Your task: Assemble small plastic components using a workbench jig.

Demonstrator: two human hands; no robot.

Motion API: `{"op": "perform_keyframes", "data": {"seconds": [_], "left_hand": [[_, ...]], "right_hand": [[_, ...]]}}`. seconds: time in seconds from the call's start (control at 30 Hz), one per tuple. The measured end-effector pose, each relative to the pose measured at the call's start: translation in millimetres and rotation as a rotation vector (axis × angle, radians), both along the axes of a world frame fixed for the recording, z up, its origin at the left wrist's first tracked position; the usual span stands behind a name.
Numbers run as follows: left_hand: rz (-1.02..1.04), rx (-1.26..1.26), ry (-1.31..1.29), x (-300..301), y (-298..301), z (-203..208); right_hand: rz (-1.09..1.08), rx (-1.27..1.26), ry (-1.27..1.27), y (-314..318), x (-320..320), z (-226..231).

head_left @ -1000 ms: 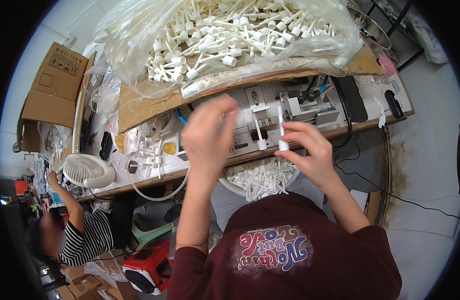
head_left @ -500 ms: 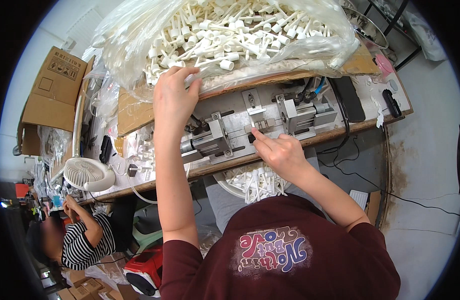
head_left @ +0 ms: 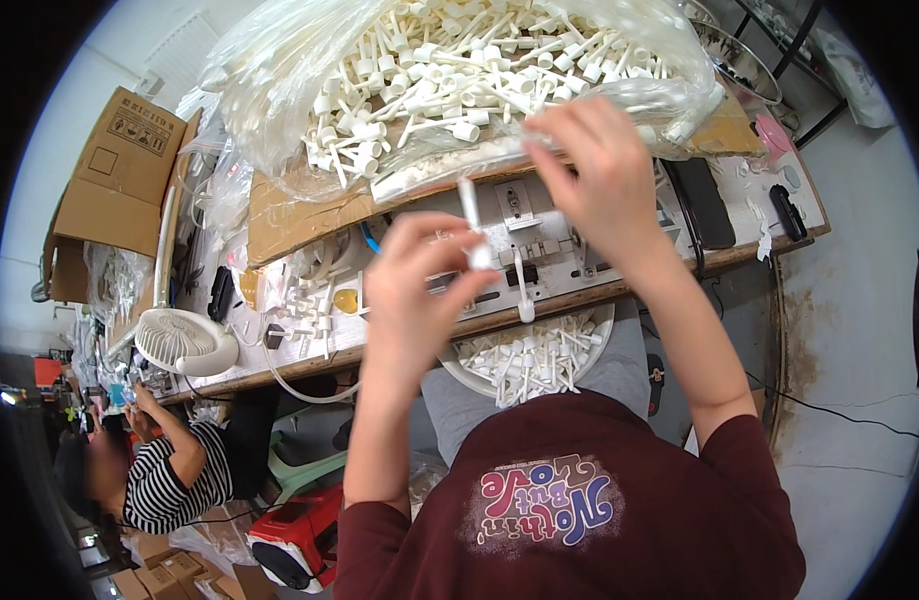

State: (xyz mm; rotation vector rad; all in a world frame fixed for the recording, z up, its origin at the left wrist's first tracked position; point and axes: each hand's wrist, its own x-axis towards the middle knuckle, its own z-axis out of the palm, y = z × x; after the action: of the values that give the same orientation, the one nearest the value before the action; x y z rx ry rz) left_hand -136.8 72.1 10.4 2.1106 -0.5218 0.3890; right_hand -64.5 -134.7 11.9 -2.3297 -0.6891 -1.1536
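My left hand [head_left: 419, 285] pinches a white plastic scoop [head_left: 470, 212] near its small cup, and the scoop's handle points up and away. My right hand [head_left: 609, 190] is raised over the right part of the metal clamping fixture [head_left: 519, 205], close to the pile's front edge. Its thumb and fingers are apart, slightly blurred, with nothing visible between them. Another white scoop [head_left: 524, 287] lies at the middle of the fixture, its cup end over the table's front edge. Both hands hide parts of the fixture's side cylinders.
A large heap of white scoops [head_left: 459, 80] fills a clear plastic bag on cardboard [head_left: 309, 215] behind the fixture. A bowl of scoops [head_left: 607, 330] rests at my lap. A white fan [head_left: 184, 340] stands at left, a black phone [head_left: 701, 205] at right. Another person [head_left: 184, 470] sits far left.
My left hand has come down from the heap with a scoop. My right hand has left the fixture's middle and risen toward the heap's edge. A scoop now shows at the fixture's front.
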Motion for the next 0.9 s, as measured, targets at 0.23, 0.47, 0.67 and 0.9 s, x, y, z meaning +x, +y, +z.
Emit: {"op": "perform_keyframes", "data": {"seconds": [0.23, 0.47, 0.67, 0.9], "left_hand": [[0.051, 0.409, -0.172, -43, -30, -83], [0.072, 0.473, -0.218, -26, -39, -93], [0.061, 0.459, -0.199, -25, -37, -98], [-0.268, -0.218, 0.276, -58, -41, -1]], "right_hand": [[-0.253, -0.273, 0.374, 5, 55, -2], [-0.056, 0.012, 0.256, 3, 55, -20], [0.057, 0.083, 0.101, 7, 41, -24], [0.144, 0.511, 0.336, 2, -2, -7]]}}
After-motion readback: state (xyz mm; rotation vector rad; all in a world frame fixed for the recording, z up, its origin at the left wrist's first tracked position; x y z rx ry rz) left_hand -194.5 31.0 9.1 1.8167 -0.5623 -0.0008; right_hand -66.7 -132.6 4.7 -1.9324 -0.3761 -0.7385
